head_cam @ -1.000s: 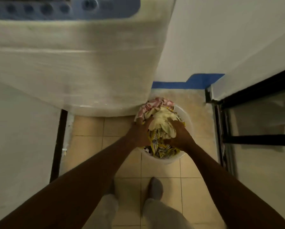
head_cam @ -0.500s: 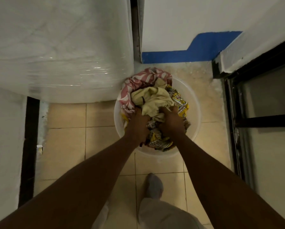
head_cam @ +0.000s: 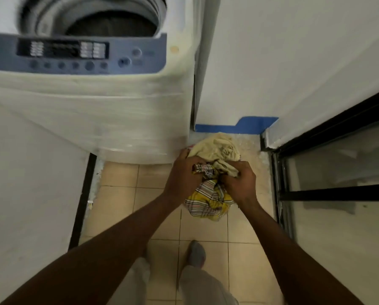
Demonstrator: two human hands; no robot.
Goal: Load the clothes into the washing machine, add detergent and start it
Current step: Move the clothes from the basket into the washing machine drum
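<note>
Gripping a bundle of clothes (head_cam: pixel 215 172) with both hands, a person stands on a tiled floor (head_cam: pixel 122 201) just right of a top-loading washing machine (head_cam: pixel 91 111). The left hand (head_cam: pixel 184 175) has its fingers clamped on the near left side of the bundle; the right hand (head_cam: pixel 239 183) has its fingers closed on a cream garment (head_cam: pixel 217 146) at the top. A striped yellow cloth (head_cam: pixel 206 203) hangs loose from the near underside of the bundle, which is held low, near the machine's right front corner. The open drum (head_cam: pixel 109 23) is far and left, beyond the blue control panel (head_cam: pixel 74 53). The likely risk is the dangling cloth slipping free and dropping to the floor, since only the upper folds look pinched. Trailing fabric might also catch on the machine's rim or drag across the control buttons during the lift.
</note>
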